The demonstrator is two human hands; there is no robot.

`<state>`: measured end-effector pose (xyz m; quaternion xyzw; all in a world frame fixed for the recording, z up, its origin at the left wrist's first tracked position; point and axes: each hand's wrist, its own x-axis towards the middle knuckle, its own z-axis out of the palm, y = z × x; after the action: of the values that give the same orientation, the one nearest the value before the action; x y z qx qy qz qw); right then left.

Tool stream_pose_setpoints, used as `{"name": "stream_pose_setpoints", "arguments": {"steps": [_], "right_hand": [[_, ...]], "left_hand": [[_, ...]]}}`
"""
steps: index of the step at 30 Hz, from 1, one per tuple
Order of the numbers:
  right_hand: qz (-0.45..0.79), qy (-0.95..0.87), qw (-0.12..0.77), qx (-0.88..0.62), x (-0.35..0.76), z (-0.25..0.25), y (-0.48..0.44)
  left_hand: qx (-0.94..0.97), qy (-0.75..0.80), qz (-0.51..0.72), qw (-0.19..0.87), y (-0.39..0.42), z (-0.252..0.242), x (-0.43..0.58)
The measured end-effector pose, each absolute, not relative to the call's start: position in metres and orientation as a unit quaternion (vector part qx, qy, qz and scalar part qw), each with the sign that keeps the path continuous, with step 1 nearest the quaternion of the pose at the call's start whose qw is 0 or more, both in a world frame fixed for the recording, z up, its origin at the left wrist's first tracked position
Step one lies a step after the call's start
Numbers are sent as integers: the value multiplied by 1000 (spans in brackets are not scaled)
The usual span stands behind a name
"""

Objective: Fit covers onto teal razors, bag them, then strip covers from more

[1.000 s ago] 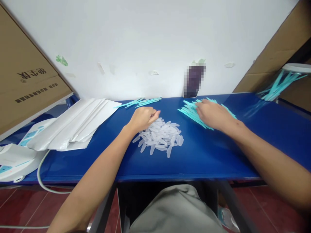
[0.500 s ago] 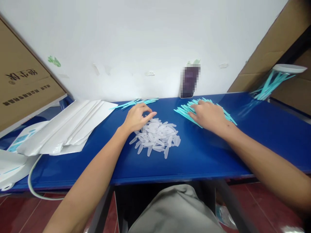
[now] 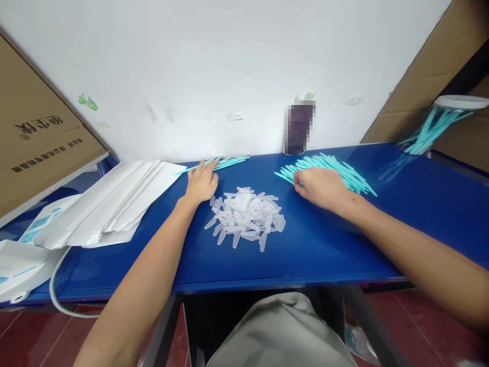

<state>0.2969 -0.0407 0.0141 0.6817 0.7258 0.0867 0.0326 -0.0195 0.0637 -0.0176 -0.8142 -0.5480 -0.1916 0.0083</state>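
My left hand (image 3: 201,182) lies with its fingers spread, the fingertips at a small group of teal plastic sticks (image 3: 234,161) near the wall. Just right of that hand is a heap of small translucent white plastic pieces (image 3: 248,216), flat and tapered. On the other side, my right hand (image 3: 321,186) rests at the front of a larger pile of teal sticks (image 3: 349,176). Its fingers are curled together and the tips are turned away, so what they pinch, if anything, is hidden.
White plastic bags (image 3: 133,199) lie at left beside a white device (image 3: 26,270) with a cable. A cardboard box (image 3: 42,137) stands behind them. A phone-like object (image 3: 300,127), pixelated, leans on the wall. At far right is a clear jar of teal sticks with a white lid (image 3: 460,102).
My left hand has moved left and back from the white heap to the small group of sticks, its fingers spreading. My right hand has shifted slightly toward me, its fingers curling in.
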Motion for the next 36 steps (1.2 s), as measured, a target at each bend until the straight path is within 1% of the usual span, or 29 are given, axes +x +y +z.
{"name": "stream_pose_setpoints", "arguments": {"steps": [3, 5, 10, 13, 15, 18, 23, 26, 29, 32, 36], "right_hand": [[85, 723, 33, 685, 301, 13, -39], [82, 725, 28, 684, 301, 14, -39], [58, 745, -19, 664, 290, 17, -44], [24, 767, -57, 638, 283, 19, -48], [10, 783, -67, 618, 280, 20, -50], [1, 796, -78, 600, 278, 19, -52], [-6, 805, -79, 587, 276, 19, -54], [2, 814, -81, 575, 277, 20, -55], [-1, 821, -82, 566, 278, 22, -56], [-7, 824, -81, 560, 277, 22, -57], [-9, 831, -87, 549, 275, 20, -58]], "left_hand": [[-825, -555, -103, -40, 68, -21, -24], [-825, -555, -85, -57, 67, -21, -23], [-815, -559, -143, -49, 64, -13, -17], [-793, -567, -206, -91, 66, -4, -18], [-781, -568, -236, -111, 73, 1, -19], [-801, -558, -206, -68, 92, 3, -16], [-851, -518, -76, 47, 129, 3, 13], [-863, -491, 7, 119, 136, 3, 30], [-879, -448, 4, 163, 127, 1, 33], [-896, -415, -22, 153, 111, -3, 22], [-909, -408, -78, 43, 88, -6, -5]]}}
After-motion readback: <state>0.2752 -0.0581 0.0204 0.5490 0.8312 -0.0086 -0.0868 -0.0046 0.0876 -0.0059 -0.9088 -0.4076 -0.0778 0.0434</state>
